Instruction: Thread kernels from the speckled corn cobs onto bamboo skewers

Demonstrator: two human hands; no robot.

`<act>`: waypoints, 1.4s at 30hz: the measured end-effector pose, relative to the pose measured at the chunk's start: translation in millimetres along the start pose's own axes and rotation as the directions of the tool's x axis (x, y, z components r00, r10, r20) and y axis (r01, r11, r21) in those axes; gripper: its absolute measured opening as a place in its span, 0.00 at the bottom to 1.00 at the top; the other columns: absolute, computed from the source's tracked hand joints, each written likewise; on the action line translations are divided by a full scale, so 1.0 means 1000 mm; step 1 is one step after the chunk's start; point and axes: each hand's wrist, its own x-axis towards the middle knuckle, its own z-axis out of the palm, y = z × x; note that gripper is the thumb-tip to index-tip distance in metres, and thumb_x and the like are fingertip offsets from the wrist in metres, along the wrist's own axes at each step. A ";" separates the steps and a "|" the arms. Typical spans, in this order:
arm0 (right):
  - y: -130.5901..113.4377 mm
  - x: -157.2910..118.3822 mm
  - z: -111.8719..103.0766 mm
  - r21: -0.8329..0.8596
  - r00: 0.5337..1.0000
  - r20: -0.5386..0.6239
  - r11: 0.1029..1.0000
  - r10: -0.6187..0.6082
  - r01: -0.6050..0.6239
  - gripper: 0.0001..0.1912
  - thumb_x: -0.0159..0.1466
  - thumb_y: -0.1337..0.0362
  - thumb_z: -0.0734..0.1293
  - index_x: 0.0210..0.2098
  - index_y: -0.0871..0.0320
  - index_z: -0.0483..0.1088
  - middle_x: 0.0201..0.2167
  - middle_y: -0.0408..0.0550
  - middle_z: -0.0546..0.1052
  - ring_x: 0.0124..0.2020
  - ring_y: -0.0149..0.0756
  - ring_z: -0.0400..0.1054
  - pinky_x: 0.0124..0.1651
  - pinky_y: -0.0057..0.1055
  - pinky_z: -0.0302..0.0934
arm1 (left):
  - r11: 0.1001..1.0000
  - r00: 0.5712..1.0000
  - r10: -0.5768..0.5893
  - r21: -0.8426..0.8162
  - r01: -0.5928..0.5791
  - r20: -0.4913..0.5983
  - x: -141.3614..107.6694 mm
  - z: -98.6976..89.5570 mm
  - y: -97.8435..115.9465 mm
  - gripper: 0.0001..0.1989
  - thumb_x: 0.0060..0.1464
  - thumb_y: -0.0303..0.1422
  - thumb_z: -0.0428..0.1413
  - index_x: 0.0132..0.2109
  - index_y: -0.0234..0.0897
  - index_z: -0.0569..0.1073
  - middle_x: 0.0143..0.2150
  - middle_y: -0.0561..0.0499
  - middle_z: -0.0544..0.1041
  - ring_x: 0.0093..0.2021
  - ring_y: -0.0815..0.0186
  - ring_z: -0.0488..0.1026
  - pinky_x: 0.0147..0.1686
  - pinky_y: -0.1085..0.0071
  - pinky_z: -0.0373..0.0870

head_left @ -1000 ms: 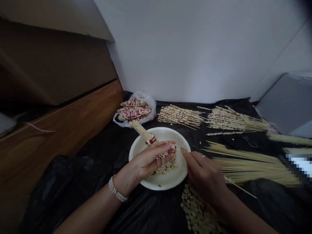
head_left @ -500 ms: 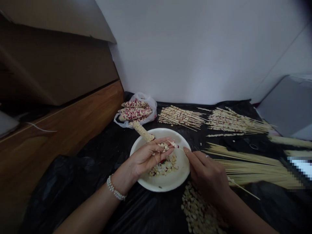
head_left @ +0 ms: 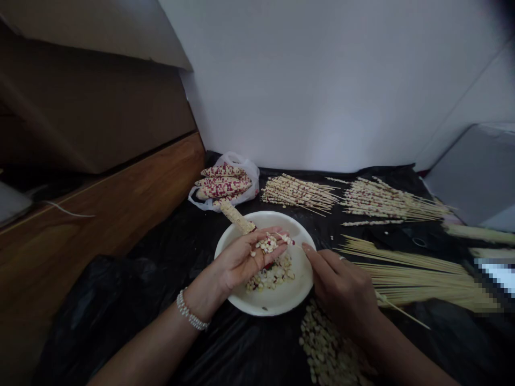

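Palm up over a white bowl [head_left: 298,292], my left hand [head_left: 245,260] holds corn kernels [head_left: 269,244], its fingers stretched out beneath them. My right hand [head_left: 341,281] pinches a thin skewer at the bowl's right edge. The skewer's far end carries a few white and red kernels [head_left: 287,240] and lies over my left fingertips. More loose kernels [head_left: 273,279] lie inside the bowl. A mostly stripped corn cob [head_left: 235,217] leans over the bowl's back left rim, its lower end hidden by my left hand.
Speckled corn cobs [head_left: 223,187] lie in a plastic bag [head_left: 252,174] behind. Two piles of kernel-covered skewers [head_left: 298,193] are at the back, bare skewers [head_left: 418,273] to the right. Loose kernels [head_left: 325,348] lie on black plastic [head_left: 161,279] near my right forearm.
The fingers of my left hand have spread a little, showing more of the kernels in the palm. My right hand and the skewer stay almost where they were.
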 end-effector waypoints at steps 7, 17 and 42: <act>0.000 0.001 0.000 0.020 1.000 -0.015 1.000 -0.004 0.004 0.16 0.65 0.74 0.63 0.51 0.64 0.71 0.28 0.45 0.74 0.27 0.31 0.66 0.28 0.31 0.52 | 0.997 0.998 0.055 0.052 -0.054 -0.008 0.002 -0.004 -0.006 0.07 0.54 0.21 0.57 0.40 0.33 0.76 0.42 0.44 0.79 0.47 0.64 0.76 0.46 0.74 0.73; 0.000 0.000 0.001 -0.002 1.000 -0.025 1.000 -0.019 0.019 0.16 0.64 0.74 0.62 0.51 0.66 0.70 0.29 0.46 0.75 0.27 0.31 0.66 0.28 0.32 0.51 | 0.980 0.989 0.138 0.152 -0.129 -0.056 0.000 -0.001 -0.006 0.08 0.51 0.21 0.60 0.38 0.34 0.79 0.36 0.49 0.79 0.36 0.70 0.75 0.36 0.79 0.73; 0.001 0.000 -0.003 -0.040 0.999 0.007 0.999 -0.037 0.037 0.17 0.64 0.74 0.62 0.52 0.65 0.70 0.30 0.47 0.74 0.27 0.33 0.63 0.30 0.33 0.50 | 0.972 0.979 0.173 0.179 -0.152 -0.109 0.002 -0.002 -0.007 0.07 0.50 0.21 0.62 0.38 0.31 0.79 0.36 0.48 0.79 0.36 0.72 0.75 0.40 0.80 0.73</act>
